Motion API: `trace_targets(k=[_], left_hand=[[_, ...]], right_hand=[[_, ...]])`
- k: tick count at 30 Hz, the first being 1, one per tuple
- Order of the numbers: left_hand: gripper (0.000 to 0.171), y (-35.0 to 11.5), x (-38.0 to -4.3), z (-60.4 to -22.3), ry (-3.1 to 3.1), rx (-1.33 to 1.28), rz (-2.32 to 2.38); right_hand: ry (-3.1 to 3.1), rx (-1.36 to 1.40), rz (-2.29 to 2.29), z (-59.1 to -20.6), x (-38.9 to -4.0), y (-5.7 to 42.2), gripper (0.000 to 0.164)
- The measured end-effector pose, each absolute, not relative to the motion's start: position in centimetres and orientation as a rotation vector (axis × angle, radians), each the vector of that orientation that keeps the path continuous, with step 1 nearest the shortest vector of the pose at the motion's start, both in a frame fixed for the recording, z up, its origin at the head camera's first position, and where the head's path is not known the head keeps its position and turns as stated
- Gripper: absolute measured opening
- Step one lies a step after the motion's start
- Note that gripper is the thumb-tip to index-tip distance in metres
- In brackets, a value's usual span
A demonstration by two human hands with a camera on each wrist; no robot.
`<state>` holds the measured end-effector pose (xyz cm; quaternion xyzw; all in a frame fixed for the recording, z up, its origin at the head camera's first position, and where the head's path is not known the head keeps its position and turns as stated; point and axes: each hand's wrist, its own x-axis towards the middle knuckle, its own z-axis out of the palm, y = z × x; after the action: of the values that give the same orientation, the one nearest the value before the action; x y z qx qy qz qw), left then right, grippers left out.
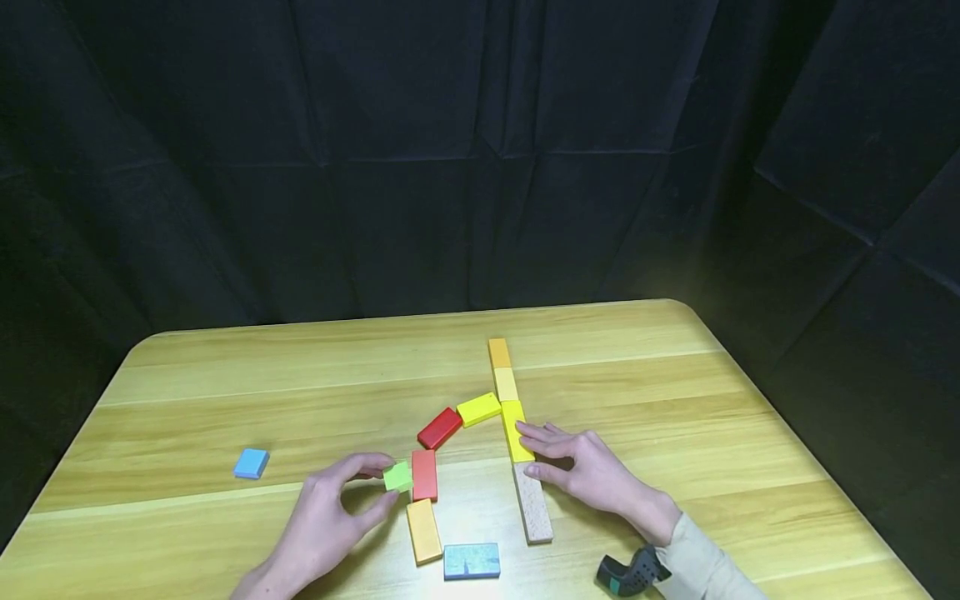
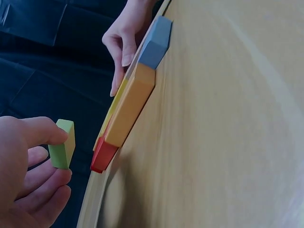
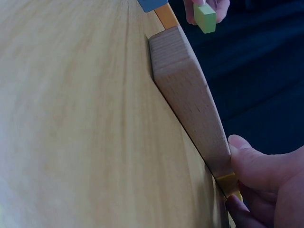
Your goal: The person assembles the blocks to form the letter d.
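A small light-green block (image 1: 397,477) is pinched between the thumb and fingers of my left hand (image 1: 324,517). In the left wrist view that block (image 2: 61,144) is held up off the table. It overlaps the edge of a red block (image 1: 424,475) in the head view. My right hand (image 1: 588,468) rests with extended fingers on a long yellow block (image 1: 516,430). Its thumb touches the near end of that block and the pale wooden block (image 1: 533,504) set against it. In the right wrist view the thumb (image 3: 251,159) lies along the wooden block's side.
An orange block (image 1: 498,352) and a cream block (image 1: 506,384) continue the straight row. A short yellow block (image 1: 478,409), dark red block (image 1: 439,428), tan block (image 1: 424,532) and blue patterned block (image 1: 472,562) curve leftward. A blue square block (image 1: 251,463) lies apart at left.
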<state>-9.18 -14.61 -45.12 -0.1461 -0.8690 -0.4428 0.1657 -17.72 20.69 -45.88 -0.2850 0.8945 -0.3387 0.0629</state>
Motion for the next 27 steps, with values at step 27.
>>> trace_targets(k=[27], left_hand=[[0.042,-11.3,-7.4,-45.2,-2.433,-0.765,-1.339]], right_hand=[[2.700,-0.894,-1.033,-45.9,-17.7,20.7,0.051]])
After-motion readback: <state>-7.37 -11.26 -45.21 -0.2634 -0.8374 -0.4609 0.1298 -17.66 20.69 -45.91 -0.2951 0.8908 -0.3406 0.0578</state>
